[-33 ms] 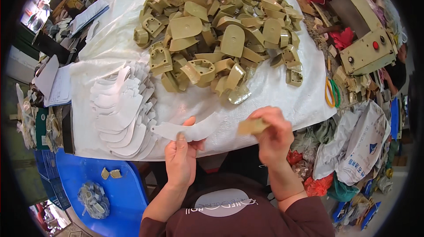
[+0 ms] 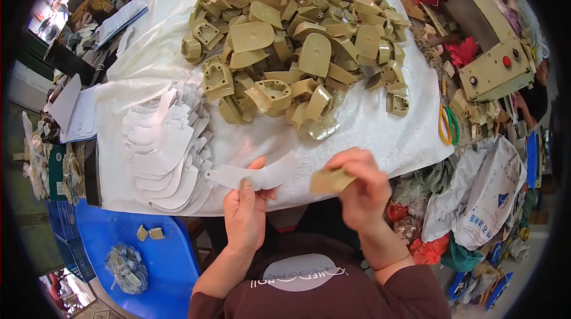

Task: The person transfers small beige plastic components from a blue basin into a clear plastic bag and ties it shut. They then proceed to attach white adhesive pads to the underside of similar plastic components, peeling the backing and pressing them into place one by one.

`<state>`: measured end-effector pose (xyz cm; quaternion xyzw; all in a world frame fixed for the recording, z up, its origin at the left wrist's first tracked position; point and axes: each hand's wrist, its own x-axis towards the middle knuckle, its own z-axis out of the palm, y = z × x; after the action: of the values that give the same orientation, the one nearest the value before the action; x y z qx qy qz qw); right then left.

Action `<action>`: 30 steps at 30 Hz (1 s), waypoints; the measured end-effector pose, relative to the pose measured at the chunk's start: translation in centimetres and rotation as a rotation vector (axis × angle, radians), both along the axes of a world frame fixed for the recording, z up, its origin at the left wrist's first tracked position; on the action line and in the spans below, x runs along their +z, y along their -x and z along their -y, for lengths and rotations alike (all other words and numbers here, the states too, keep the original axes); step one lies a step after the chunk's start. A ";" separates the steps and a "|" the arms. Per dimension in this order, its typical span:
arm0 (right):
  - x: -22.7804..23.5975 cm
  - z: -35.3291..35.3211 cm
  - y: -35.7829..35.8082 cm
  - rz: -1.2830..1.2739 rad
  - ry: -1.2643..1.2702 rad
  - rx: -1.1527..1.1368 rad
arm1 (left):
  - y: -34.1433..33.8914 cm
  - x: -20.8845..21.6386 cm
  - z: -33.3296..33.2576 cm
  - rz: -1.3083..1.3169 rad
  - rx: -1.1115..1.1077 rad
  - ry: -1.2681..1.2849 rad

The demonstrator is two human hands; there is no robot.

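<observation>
Left hand point(image 2: 247, 205) pinches a thin, curved, white sheet strip point(image 2: 271, 177) in the head view, its long axis roughly nine to three o'clock; toward three o'clock, apart from the strip, the right hand point(image 2: 361, 187), fingers closed, holds a tan, blocky, plastic-looking piece point(image 2: 326, 182)

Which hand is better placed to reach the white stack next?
Likely left: the left hand is nearer the white stack, though its grip holds a curved white strip. The right hand is farther off, holding a tan piece.
</observation>
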<state>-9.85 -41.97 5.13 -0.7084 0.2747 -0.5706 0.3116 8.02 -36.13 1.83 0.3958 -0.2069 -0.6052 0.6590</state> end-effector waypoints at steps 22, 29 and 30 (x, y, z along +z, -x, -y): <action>-1.9 -0.1 -4.5 -0.074 0.251 -0.015 | 0.6 2.0 -1.6 0.014 -0.129 0.046; -1.9 0.0 -4.7 -0.177 0.313 -0.110 | 0.6 2.0 -1.1 0.336 -0.030 0.145; -2.0 0.1 -4.5 -0.182 0.315 -0.118 | 0.2 2.1 -0.9 0.458 -0.017 0.184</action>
<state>-5.39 -42.08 3.14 -0.7799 0.2502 -0.5572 0.1367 7.83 -35.20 3.91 0.4591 -0.4084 -0.4839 0.6231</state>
